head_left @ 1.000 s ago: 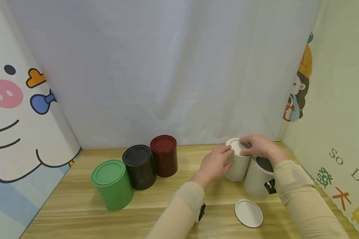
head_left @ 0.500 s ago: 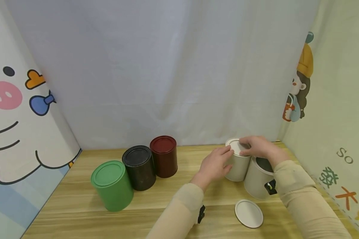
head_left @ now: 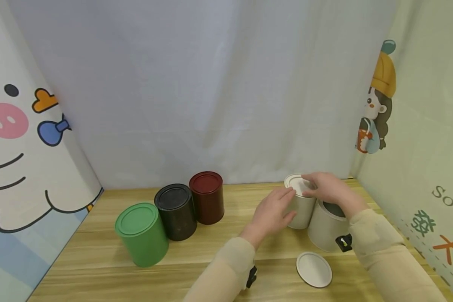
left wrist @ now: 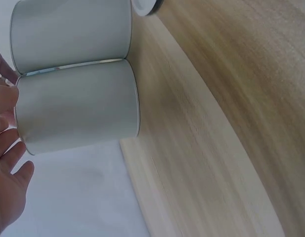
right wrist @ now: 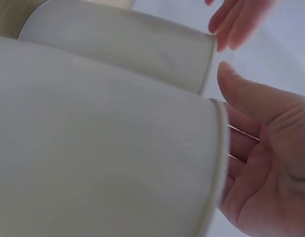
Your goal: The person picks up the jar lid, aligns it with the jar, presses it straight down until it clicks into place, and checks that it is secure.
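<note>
A white lidded canister (head_left: 300,212) stands upright at the back right, its lid (head_left: 296,183) seated on top. My right hand (head_left: 330,191) reaches over it, thumb and fingers spread at the lid's right side. On the left, my left hand (head_left: 272,212) has its fingertips by the lid's rim and its thumb apart; its fingers (left wrist: 13,155) look relaxed in the left wrist view. Beside that canister, touching or nearly so, is a larger white canister (head_left: 324,230) with its dark inside showing. A loose white lid (head_left: 314,269) lies flat in front of it.
To the left stand three closed canisters: green (head_left: 143,235), black (head_left: 175,212) and dark red (head_left: 207,197). The wooden table (head_left: 98,272) ends at a pale curtain (head_left: 173,105) behind. Printed cloth walls border both sides.
My left hand has drawn slightly down and its thumb has moved further out. My right hand has barely moved, its forearm shifting a little to the right. The canisters and loose lid stay in place.
</note>
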{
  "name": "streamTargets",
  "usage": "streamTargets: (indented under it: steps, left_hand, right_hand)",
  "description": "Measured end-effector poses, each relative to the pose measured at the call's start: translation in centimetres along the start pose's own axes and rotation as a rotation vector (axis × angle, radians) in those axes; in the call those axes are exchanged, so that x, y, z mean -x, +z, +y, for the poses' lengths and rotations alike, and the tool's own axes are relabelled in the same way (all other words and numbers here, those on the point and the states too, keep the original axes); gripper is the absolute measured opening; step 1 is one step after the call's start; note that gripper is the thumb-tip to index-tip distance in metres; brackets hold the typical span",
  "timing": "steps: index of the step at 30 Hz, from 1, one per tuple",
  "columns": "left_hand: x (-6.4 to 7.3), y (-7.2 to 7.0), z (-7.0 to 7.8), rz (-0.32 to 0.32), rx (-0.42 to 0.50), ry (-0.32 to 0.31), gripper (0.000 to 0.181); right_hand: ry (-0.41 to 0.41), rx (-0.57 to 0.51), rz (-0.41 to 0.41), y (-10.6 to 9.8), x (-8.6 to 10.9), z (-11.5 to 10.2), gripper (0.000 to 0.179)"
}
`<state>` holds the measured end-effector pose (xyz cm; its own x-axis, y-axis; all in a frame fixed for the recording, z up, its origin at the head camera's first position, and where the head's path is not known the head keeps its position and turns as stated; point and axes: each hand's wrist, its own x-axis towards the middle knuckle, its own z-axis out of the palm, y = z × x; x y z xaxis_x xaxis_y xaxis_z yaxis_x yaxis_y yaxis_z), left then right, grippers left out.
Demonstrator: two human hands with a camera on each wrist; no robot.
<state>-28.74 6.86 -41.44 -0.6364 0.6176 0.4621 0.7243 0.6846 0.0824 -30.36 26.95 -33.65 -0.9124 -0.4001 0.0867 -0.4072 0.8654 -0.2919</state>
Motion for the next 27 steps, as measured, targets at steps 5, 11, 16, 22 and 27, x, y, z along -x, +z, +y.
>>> streamTargets:
  steps: [5, 11, 16, 22, 27]
  left_hand:
    - [0.5, 0.0, 0.3, 0.040, 0.006, 0.019, 0.056]
    - [1.1, 0.2, 0.4, 0.100, 0.043, 0.049, 0.055]
    - [1.6, 0.3, 0.5, 0.131, 0.078, 0.071, 0.055]
    - [2.5, 0.5, 0.9, 0.105, 0.128, 0.062, 0.054]
    - [3.2, 0.9, 1.4, 0.088, 0.114, 0.070, 0.056]
  right_hand:
    - [-0.029, -0.008, 0.042, -0.4, 0.9, -1.0, 0.053]
    - [-0.099, 0.004, 0.082, -0.6, 2.3, -1.8, 0.053]
    - [-0.161, -0.002, 0.130, -0.3, 3.6, -2.2, 0.051]
    - [-0.249, -0.008, 0.206, 0.4, 5.4, -2.1, 0.049]
    - [-0.335, -0.032, 0.295, 1.1, 7.2, -1.7, 0.050]
